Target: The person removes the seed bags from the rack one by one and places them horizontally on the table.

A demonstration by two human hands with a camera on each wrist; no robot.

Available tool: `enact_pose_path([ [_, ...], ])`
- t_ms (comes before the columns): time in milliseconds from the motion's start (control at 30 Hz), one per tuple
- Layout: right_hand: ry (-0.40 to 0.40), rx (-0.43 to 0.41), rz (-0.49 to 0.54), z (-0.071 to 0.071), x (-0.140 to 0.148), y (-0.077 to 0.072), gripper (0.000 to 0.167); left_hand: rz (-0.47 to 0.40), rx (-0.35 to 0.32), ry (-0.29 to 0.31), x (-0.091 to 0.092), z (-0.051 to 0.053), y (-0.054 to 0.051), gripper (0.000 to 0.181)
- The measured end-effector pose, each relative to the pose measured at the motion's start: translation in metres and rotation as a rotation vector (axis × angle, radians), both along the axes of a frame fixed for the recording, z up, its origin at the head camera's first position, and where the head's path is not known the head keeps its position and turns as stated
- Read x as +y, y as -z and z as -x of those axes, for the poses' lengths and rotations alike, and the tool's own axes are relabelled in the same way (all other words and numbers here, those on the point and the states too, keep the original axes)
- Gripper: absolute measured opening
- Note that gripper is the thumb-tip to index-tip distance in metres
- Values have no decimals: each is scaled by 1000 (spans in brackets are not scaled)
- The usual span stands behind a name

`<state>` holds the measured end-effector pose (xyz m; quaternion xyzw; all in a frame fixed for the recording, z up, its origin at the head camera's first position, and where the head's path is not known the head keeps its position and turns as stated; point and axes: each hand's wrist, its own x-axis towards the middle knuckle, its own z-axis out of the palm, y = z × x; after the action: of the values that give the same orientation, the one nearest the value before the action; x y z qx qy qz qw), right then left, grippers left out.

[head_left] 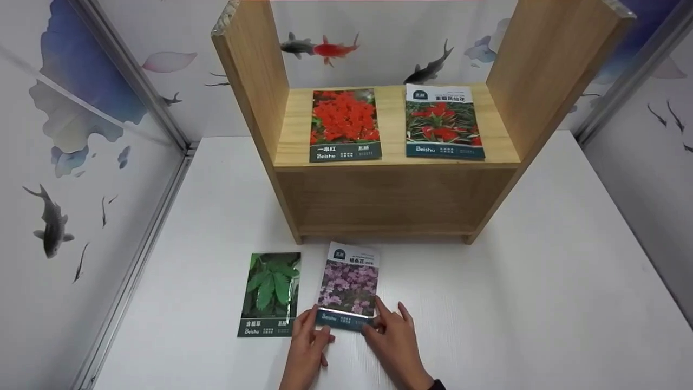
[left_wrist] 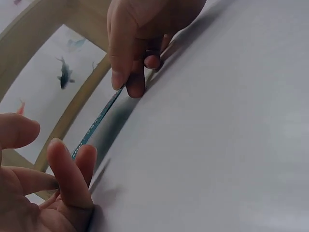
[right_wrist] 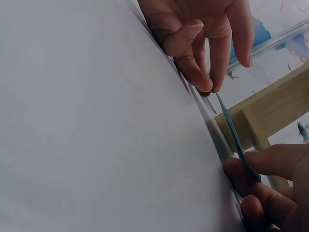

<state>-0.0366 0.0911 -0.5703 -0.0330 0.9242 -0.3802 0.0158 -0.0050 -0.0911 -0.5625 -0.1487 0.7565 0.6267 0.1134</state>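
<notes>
The purple packet (head_left: 348, 281) was located at the lower centre of the frame, on the near side of the shelf (head_left: 395, 200). Its long axis ran up the frame with a slight lean to the right. The white end pointed toward the shelf; the blue band faced the bottom of the frame.

The left hand (head_left: 307, 346) pinched the lower left corner, thumb and index finger together. The right hand (head_left: 398, 338) pinched the lower right corner between thumb and finger. The hands stood apart, with the blue band between them. In the wrist views, the near edge was raised slightly off the desk (head_left: 530, 292).

Clearances were as follows. Left side: a narrow gap to the green packet (head_left: 270, 290), which lay nearly parallel at the lower left. Upper end: a short strip of desk before the shelf's base. Right side: a broad stretch of desk, reaching the right wall (head_left: 649, 103). On the shelf's board, two red-flowered packets (head_left: 346, 122) lay side by side at upper centre.
</notes>
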Motion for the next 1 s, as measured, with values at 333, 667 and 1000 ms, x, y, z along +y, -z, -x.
enact_pose_path([
  [333, 3, -37, 6, -4, -10, -2, 61, 207, -4, -7, -7, -2, -2, 63],
  [667, -28, -54, -17, -5, -18, -2, 60, 377, -2, -21, -9, -5, -2, 59],
  [1000, -32, -67, -14, -8, -21, -5, 59, 470, 0, -3, -7, -9, -6, 60],
])
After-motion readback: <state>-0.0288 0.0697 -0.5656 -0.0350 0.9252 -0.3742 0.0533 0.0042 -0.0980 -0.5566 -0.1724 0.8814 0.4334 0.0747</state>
